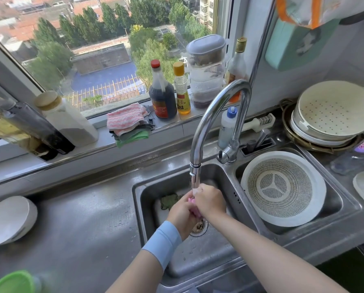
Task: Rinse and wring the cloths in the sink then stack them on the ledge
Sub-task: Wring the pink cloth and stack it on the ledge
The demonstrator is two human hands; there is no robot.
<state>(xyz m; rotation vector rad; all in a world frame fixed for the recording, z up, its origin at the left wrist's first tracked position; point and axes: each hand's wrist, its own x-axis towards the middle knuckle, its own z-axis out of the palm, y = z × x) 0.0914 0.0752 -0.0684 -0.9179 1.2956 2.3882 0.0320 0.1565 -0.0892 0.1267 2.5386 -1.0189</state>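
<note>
We see the left hand, with a pale blue band at the wrist, and the right hand pressed close together, the fingers of both curled round a pink cloth of which only a small fold shows between them. The hands are down inside the left sink basin, right under the spout of the curved tap, and water falls onto the right hand's knuckles. Just beyond the left hand a crumpled green cloth lies on the basin floor, and the drain sits just on the near side of the hands. To the right of the right hand, the second basin holds a white colander, tilted against its wall; we cannot see anything in it. Far beyond the hands, on the window ledge, is a stack of cloths, pink-striped on top with grey and green ones beneath. Beyond and to the right of the stack stand a dark sauce bottle, a yellow-capped bottle of amber liquid, and a tower of clear tubs under a grey lid, some holding dark contents. Well to the left of the left hand, a white bowl lies on the counter.
</note>
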